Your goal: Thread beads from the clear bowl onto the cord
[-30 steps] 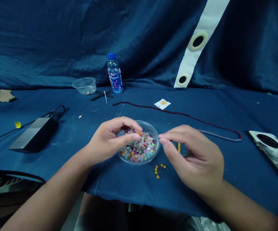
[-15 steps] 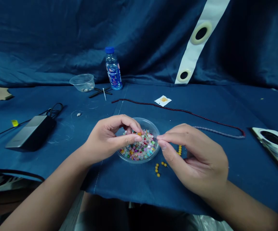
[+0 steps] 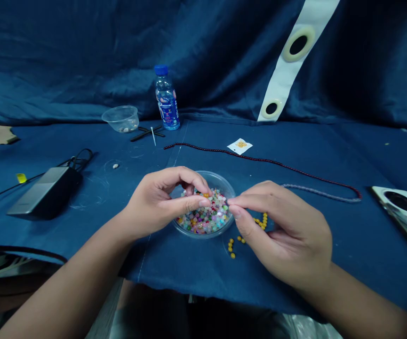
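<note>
While left hand (image 3: 164,200) pinches orange bead (image 3: 206,195), right hand (image 3: 288,230) pinched narrow; bowl (image 3: 203,235) between, bottle (image 3: 167,103) beyond.

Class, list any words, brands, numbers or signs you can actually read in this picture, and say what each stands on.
None can be quoted with certainty.
Bottle: pale lettering on its blue label, too small and blurred to read.
Grey box: a faint mark near its front edge, too dim to read.
White packet: a small dark mark at one corner, too small to make out.
</note>
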